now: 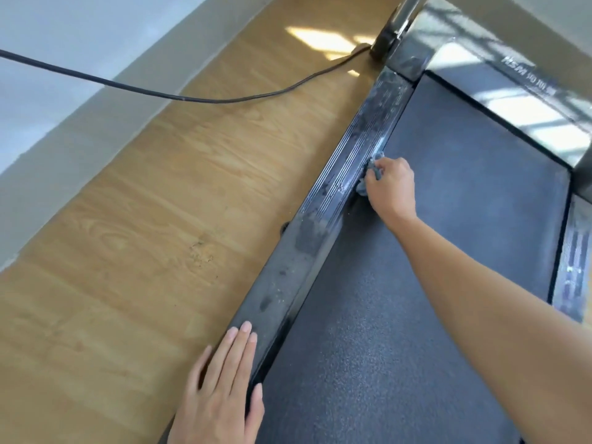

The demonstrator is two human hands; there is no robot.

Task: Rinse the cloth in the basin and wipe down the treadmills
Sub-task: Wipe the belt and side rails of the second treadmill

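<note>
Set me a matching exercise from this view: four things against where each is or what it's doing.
Things:
1. left hand
2. right hand
3. cable
4. cloth

States:
A. bunched against the side rail, on its inner edge
B. crosses the wooden floor
C. lies flat on the side rail
D. grips the cloth

Pairs: 1-C, 2-D, 3-B, 4-A

Bright daylight, window glare on floor (pixel 323 43) and treadmill (pixel 528 113) at upper right, slight softness, wide-angle edge bending
</note>
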